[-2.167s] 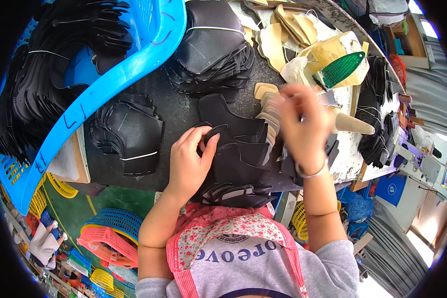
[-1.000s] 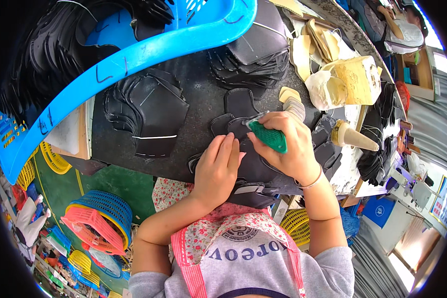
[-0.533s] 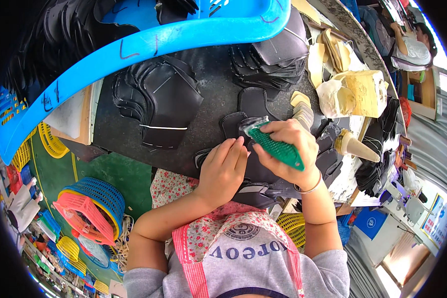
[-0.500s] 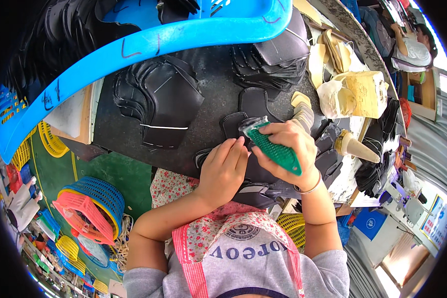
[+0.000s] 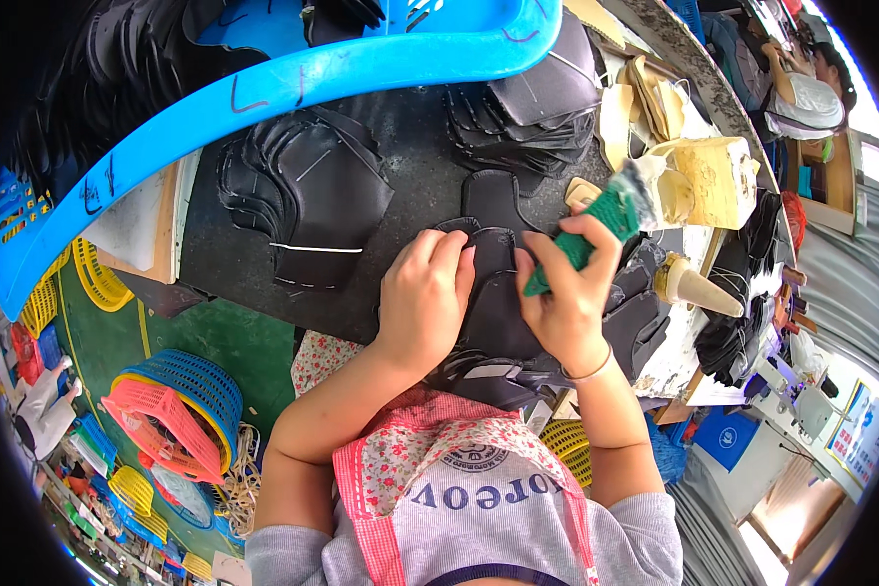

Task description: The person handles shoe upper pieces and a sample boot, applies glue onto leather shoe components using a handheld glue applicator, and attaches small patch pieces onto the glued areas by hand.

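Note:
My right hand [image 5: 574, 305] is closed round the green handle of a brush [image 5: 584, 242]. The brush's pale, blurred head meets the near side of a cream-crusted pot [image 5: 721, 184] on the right of the table. My left hand [image 5: 420, 301] rests at the table's middle, fingers bent together at the edge of a small black leather-like piece [image 5: 459, 225]; its grip is partly hidden. Between my hands lie overlapping black pieces [image 5: 498, 311] with stitched edges. Another dark piece [image 5: 491, 195] lies just beyond them.
Stacks of black pieces [image 5: 337, 200] stand farther back, one [image 5: 542, 93] near the blue basket [image 5: 293, 86]. A cream cone [image 5: 703, 291] lies at right. Coloured baskets [image 5: 190, 386] stand on the green floor at left. A person [image 5: 806, 103] sits at far right.
My right hand has swung the brush away from the black pieces, right and away from me to the pot. My left hand has shifted slightly left and farther from me.

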A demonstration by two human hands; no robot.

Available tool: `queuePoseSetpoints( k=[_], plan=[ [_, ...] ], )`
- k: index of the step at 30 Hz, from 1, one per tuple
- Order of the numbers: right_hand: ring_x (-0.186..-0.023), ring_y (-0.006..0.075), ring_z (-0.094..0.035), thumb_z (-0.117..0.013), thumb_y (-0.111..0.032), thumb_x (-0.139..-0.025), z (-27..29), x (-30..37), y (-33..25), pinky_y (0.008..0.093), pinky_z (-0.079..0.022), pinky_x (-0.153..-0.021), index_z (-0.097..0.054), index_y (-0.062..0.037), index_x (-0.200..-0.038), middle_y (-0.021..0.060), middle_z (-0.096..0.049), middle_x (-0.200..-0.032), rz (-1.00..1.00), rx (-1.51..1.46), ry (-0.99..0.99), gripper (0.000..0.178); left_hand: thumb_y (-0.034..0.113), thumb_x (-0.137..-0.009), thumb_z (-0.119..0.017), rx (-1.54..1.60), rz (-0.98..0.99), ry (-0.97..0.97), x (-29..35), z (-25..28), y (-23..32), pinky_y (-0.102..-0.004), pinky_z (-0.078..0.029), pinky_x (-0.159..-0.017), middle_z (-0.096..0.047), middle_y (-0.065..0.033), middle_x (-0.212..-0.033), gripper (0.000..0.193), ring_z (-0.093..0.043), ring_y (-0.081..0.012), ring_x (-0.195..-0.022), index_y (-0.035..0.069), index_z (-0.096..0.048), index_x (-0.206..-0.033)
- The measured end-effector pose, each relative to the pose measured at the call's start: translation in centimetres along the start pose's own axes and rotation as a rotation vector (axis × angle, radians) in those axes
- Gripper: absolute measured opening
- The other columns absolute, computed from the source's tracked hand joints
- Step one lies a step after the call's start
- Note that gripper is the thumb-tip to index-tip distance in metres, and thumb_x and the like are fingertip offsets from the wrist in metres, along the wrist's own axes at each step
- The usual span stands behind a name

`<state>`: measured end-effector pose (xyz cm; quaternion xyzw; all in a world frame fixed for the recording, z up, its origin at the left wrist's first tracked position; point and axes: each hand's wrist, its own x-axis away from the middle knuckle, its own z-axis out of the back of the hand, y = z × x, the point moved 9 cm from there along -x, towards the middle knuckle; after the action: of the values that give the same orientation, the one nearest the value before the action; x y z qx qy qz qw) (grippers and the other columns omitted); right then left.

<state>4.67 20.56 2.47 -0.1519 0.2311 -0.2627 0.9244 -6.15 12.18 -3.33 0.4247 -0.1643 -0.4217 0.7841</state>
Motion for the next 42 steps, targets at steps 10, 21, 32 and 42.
queuePoseSetpoints(
  k=[10, 21, 32, 42],
  plan=[
    [-0.104, 0.0346, -0.045, -0.062, -0.008, -0.077, -3.2, 0.4, -1.4, 0.0445, -0.033, -0.092, -0.067, -0.0044, -0.101, 0.014, -0.047, -0.117, 0.018, 0.179, -0.196, 0.025, 0.009, -0.075, -0.071, -0.299, 0.068, -0.122, -2.0, -2.3, 0.6, -0.0433, -0.051, -0.059, -0.061, -0.012, -0.073, 0.015, -0.063, -0.0327, -0.066, 0.002, -0.057, -0.073],
    [-0.103, 0.0304, -0.045, -0.061, -0.01, -0.078, -2.9, 1.0, -1.0, 0.0426, -0.029, -0.092, -0.068, -0.007, -0.102, 0.0111, -0.048, -0.112, -0.009, 0.181, -0.165, 0.025, 0.004, -0.075, -0.073, 0.048, 0.14, -0.015, -0.8, -0.5, -0.3, -0.0359, -0.05, -0.054, -0.061, -0.0105, -0.069, 0.017, -0.063, -0.0259, -0.058, 0.0, -0.057, -0.081],
    [-0.103, 0.0307, -0.046, -0.061, -0.012, -0.08, -3.2, 1.0, -1.4, 0.043, -0.028, -0.092, -0.068, -0.0065, -0.099, 0.0094, -0.049, -0.11, -0.005, 0.247, -0.142, 0.02, 0.004, -0.072, -0.075, -0.214, 0.056, 0.009, -1.4, -0.8, -0.5, -0.0327, -0.05, -0.054, -0.061, -0.0102, -0.071, 0.02, -0.062, -0.0229, -0.056, 0.0, -0.056, -0.076],
    [-0.102, 0.0301, -0.046, -0.061, -0.012, -0.081, -3.2, 1.0, -1.3, 0.0428, -0.028, -0.091, -0.067, -0.0063, -0.095, 0.0093, -0.049, -0.11, -0.01, 0.223, -0.117, 0.017, -0.001, -0.079, -0.069, -0.037, 0.107, -0.066, -0.9, -1.4, -0.6, -0.0282, -0.051, -0.054, -0.061, -0.0098, -0.076, 0.011, -0.062, -0.0156, -0.058, -0.003, -0.061, -0.087]
  ],
)
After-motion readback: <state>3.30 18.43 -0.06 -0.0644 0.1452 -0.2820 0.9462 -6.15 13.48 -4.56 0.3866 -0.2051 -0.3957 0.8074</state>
